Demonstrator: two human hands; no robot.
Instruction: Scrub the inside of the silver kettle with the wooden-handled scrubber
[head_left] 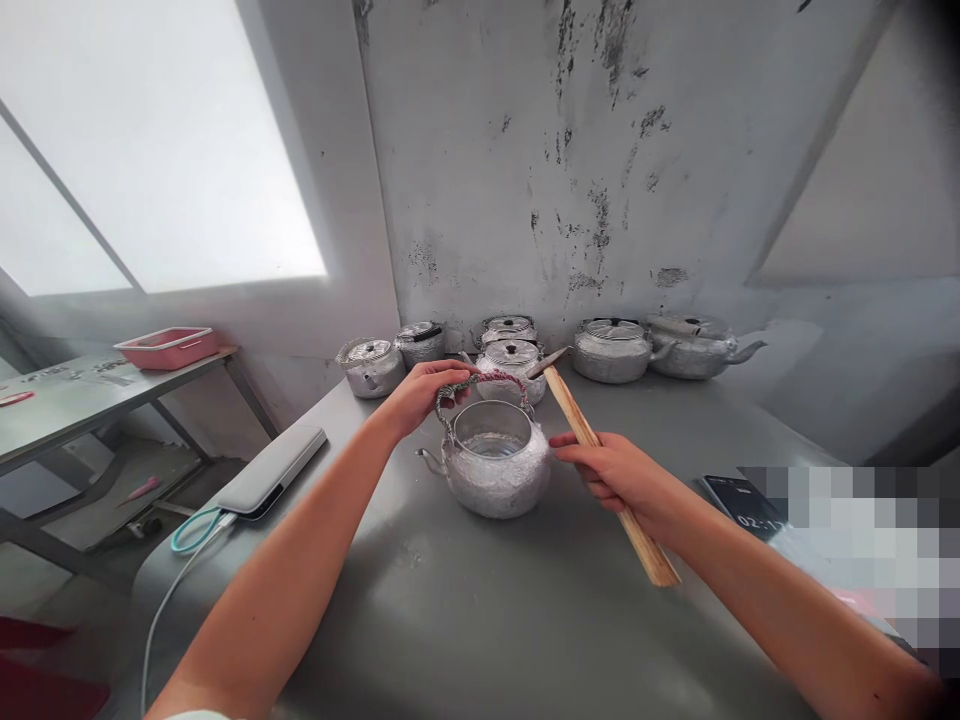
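Note:
A lidless silver kettle (499, 480) with a dented, hammered-looking surface stands upright on the grey table, its spout toward the left. Its arched handle (501, 378) is wrapped in red and green-grey cord. My left hand (433, 392) is closed on the left side of that handle. In my right hand (611, 470) is a hammer (571, 408) with a pale wooden shaft and a narrow, pointed metal head. The hammer head is raised at the upper right of the kettle, near the handle's right end. My right fingertips are close to the kettle's right side; whether they touch cannot be told.
Several lidded silver kettles (613, 350) line the wall at the table's back. A white power bank (274, 475) with a cable lies at the left edge. A phone (742, 505) lies at the right. On another table at far left sits a pink basket (169, 348).

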